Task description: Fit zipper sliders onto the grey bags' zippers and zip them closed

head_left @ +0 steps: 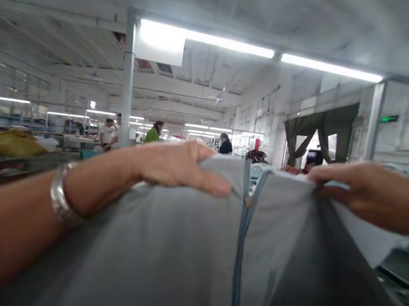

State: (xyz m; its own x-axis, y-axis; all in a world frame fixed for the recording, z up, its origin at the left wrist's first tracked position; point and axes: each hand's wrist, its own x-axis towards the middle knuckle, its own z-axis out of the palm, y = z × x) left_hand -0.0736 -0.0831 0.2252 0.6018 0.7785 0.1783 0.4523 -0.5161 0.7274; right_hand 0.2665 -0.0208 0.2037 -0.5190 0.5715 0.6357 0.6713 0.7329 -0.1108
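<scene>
A large grey garment (160, 265) with a zipper (240, 225) running down its middle is held up in front of me. My left hand (175, 165), with a silver bracelet (60, 195) on its wrist, grips the garment's top edge left of the zipper. My right hand (351, 186) pinches the top edge to the right of the zipper. Both hands are closed on the cloth.
A workshop hall stretches behind, with tube lights (209, 40) on the ceiling and a grey post (128, 87). Several people (154, 131) stand at tables far back. A yellow bundle (10, 143) lies at the left. A dark green curtain (321, 128) hangs by a doorway.
</scene>
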